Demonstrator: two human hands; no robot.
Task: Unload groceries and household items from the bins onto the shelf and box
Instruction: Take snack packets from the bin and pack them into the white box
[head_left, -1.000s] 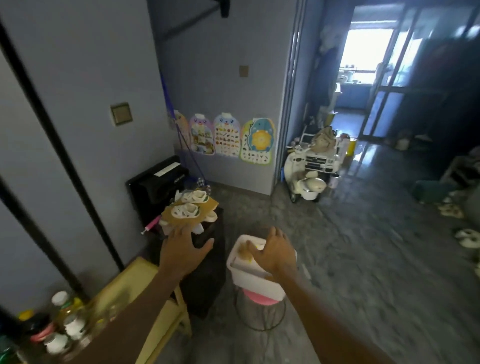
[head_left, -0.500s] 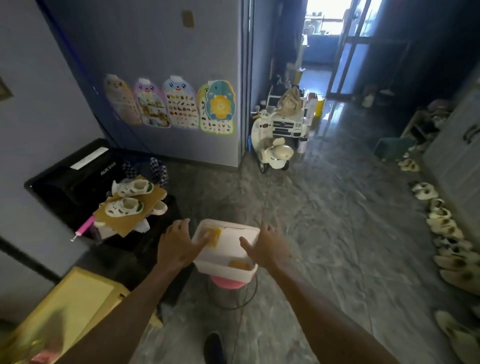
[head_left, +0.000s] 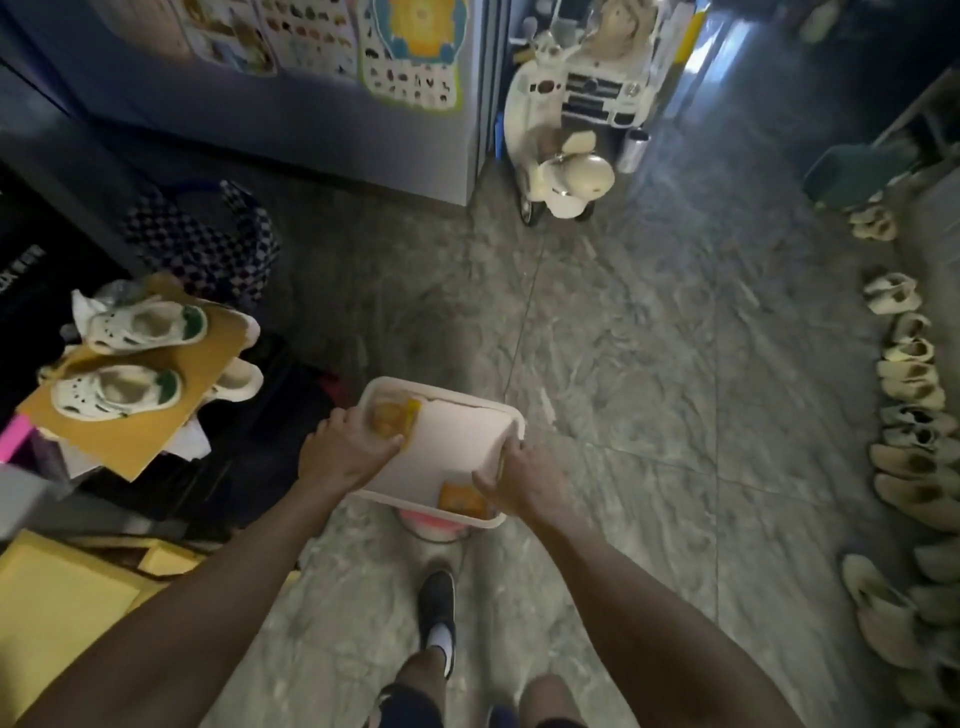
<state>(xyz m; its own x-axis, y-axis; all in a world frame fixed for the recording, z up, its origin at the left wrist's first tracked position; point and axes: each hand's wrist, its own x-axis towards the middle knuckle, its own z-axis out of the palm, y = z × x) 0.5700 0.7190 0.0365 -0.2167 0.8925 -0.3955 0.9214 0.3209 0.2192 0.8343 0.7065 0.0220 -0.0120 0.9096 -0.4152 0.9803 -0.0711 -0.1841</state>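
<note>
A white plastic bin (head_left: 447, 441) rests on a pink-topped stool (head_left: 434, 525) in the middle of the floor. Inside it lie two orange packets, one at the far left corner (head_left: 392, 418) and one at the near right corner (head_left: 462, 496). My left hand (head_left: 345, 449) grips the bin's left rim, fingers curled over the edge beside the far packet. My right hand (head_left: 522, 475) grips the bin's right rim, next to the near packet. The bin's bottom is otherwise bare.
To the left, white shoes (head_left: 140, 325) lie on cardboard over a dark cabinet. A yellow box (head_left: 57, 613) sits at the lower left. A toy scooter (head_left: 556, 176) stands ahead by the wall. Several shoes (head_left: 909, 374) line the right side. My foot (head_left: 439, 608) is just behind the stool.
My head has tilted down and I have come closer. My left hand moved from the cabinet side to the bin's left rim; both hands have now closed on the bin.
</note>
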